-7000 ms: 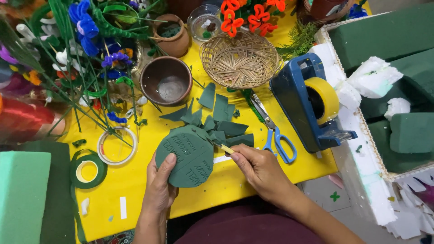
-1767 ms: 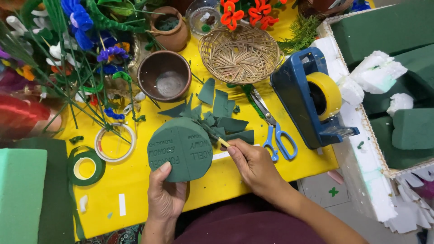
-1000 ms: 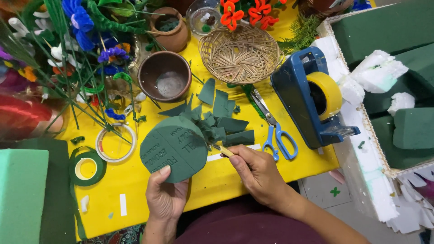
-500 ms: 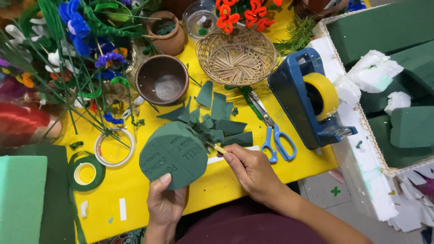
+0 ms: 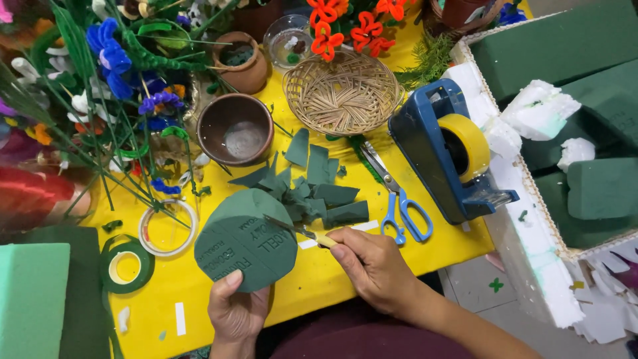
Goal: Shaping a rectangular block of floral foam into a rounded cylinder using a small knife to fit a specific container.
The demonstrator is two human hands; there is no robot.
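The left hand (image 5: 234, 318) grips a round green foam disc (image 5: 244, 240) by its lower rim, thumb on the face, holding it tilted up over the near edge of the yellow surface (image 5: 166, 292). The right hand (image 5: 372, 266) is closed around a small knife (image 5: 299, 230) with a pale handle, its blade lying across the upper right part of the disc. The two hands sit close together but do not touch.

Just behind the disc lies a heap of green foam offcuts (image 5: 312, 189), and beside those, toward the right edge, blue-handled scissors (image 5: 399, 206). A blue tape dispenser (image 5: 438, 149) with a yellow roll stands at the right edge. Farther back sit an empty brown bowl (image 5: 234, 129), a woven basket (image 5: 342, 93) and a small clay pot (image 5: 242, 63). Near the left edge are a clear tape ring (image 5: 167, 227) and a green tape roll (image 5: 126, 264), with bright craft flowers (image 5: 113, 60) piled at the far left corner. Off the right edge, a white box (image 5: 531, 219) holds green foam blocks (image 5: 601, 189).
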